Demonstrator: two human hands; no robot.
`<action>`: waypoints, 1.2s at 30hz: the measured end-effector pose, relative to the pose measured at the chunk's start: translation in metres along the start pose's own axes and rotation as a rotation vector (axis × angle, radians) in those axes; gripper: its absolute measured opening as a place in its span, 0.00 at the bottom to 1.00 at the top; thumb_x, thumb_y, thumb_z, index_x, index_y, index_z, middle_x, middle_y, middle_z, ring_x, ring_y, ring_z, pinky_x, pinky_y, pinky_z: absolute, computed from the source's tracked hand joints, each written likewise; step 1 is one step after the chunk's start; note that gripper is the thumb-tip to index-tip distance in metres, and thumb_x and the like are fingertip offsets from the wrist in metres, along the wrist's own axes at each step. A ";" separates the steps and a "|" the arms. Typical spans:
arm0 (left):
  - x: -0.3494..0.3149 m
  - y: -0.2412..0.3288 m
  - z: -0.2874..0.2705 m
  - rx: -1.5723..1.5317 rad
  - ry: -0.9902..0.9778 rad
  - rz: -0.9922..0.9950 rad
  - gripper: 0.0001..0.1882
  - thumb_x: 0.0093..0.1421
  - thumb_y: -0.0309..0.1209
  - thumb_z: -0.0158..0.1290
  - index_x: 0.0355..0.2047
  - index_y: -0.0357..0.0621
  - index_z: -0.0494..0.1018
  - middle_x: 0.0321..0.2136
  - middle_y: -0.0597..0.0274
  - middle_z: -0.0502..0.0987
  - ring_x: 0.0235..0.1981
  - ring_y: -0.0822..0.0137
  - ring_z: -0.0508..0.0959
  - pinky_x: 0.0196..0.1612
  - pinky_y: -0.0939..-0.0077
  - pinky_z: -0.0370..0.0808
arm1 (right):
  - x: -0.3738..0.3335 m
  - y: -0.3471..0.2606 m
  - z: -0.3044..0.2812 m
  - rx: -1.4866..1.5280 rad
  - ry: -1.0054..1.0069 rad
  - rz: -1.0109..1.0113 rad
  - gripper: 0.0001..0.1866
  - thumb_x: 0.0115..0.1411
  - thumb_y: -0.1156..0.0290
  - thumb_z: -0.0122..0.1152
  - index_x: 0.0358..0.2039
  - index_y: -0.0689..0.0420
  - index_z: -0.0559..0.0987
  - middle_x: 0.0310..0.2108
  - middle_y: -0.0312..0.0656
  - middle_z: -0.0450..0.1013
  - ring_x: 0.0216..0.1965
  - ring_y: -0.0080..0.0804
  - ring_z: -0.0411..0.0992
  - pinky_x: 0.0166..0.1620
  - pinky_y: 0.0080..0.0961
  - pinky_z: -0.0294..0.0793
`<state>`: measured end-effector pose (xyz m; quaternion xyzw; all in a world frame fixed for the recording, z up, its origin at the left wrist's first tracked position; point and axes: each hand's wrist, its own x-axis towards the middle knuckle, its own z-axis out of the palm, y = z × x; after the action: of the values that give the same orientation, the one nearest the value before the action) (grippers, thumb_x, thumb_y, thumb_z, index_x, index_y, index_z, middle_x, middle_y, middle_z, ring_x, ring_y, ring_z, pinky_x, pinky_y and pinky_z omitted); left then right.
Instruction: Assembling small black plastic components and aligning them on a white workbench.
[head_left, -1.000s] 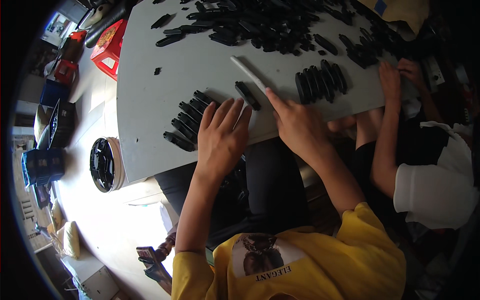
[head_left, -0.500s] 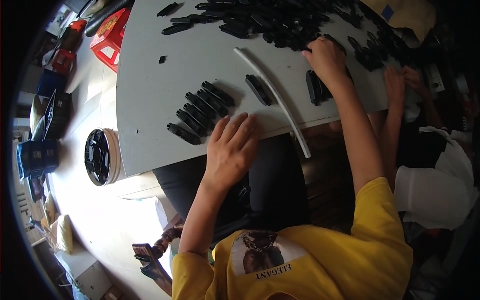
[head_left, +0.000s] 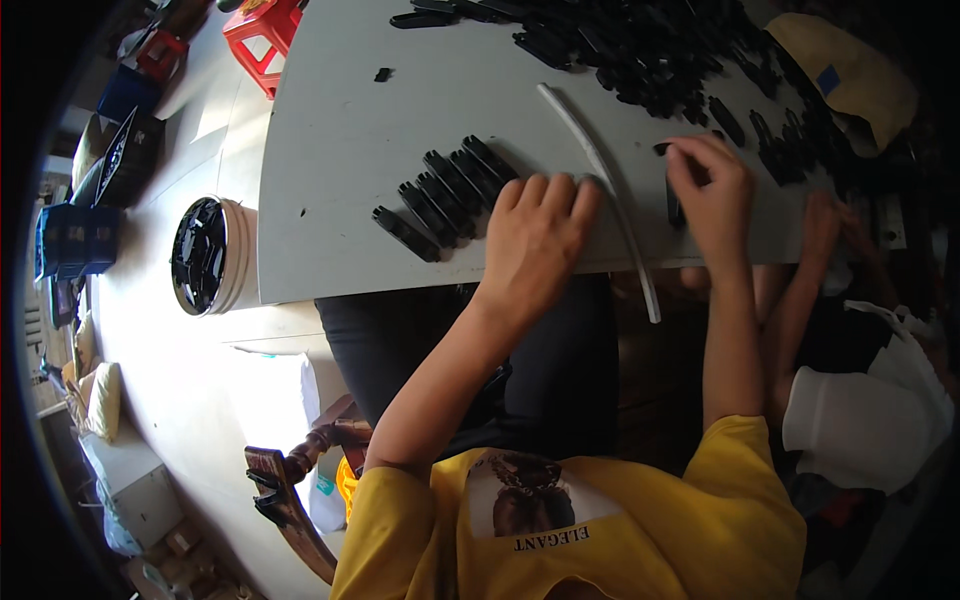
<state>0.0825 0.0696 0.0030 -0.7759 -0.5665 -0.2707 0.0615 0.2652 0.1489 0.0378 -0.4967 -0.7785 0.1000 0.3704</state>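
Note:
My left hand (head_left: 540,235) is closed, its fingers curled down at the tabletop beside a row of several black plastic parts (head_left: 445,195); whatever it grips is hidden beneath it. Thumb and fingers of my right hand (head_left: 712,195) pinch a black plastic part (head_left: 660,148), of which only a dark end shows. Just behind that hand, another black part (head_left: 675,203) rests on the table, mostly covered. Between my hands lies a thin pale strip (head_left: 610,185), its near end hanging over the table edge.
A big heap of black parts (head_left: 640,50) spreads over the far side of the grey table (head_left: 340,200). At the right, a co-worker's hands (head_left: 825,225) are at the edge. A bucket of black pieces (head_left: 235,255) and a red stool (head_left: 265,45) stand on the floor at left.
My right hand has drawn back from the heap with a black part. My left hand has moved right and curled where a single black part lay. The view has shifted.

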 end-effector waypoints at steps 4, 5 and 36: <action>-0.019 0.005 -0.003 -0.079 -0.028 -0.173 0.20 0.51 0.34 0.58 0.44 0.43 0.70 0.29 0.64 0.69 0.31 0.64 0.74 0.32 0.71 0.71 | -0.018 -0.025 0.014 0.200 -0.113 -0.064 0.06 0.56 0.80 0.61 0.35 0.63 0.81 0.31 0.39 0.76 0.27 0.22 0.74 0.27 0.17 0.70; -0.022 0.007 -0.004 -0.093 0.007 -0.182 0.24 0.49 0.34 0.61 0.46 0.42 0.70 0.32 0.61 0.71 0.30 0.64 0.74 0.30 0.71 0.73 | -0.020 -0.026 0.016 0.192 -0.114 -0.060 0.06 0.56 0.80 0.61 0.35 0.63 0.81 0.31 0.39 0.76 0.27 0.22 0.74 0.27 0.17 0.70; -0.039 -0.002 0.018 -0.370 0.276 0.034 0.12 0.46 0.22 0.55 0.33 0.37 0.75 0.39 0.61 0.73 0.31 0.68 0.75 0.31 0.75 0.76 | -0.019 -0.055 0.018 -0.321 -0.371 -0.416 0.11 0.53 0.79 0.62 0.39 0.59 0.80 0.30 0.40 0.70 0.33 0.37 0.73 0.33 0.32 0.74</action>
<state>0.0791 0.0447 -0.0314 -0.7391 -0.4800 -0.4726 -0.0004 0.2186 0.1100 0.0445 -0.3522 -0.9235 -0.0130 0.1516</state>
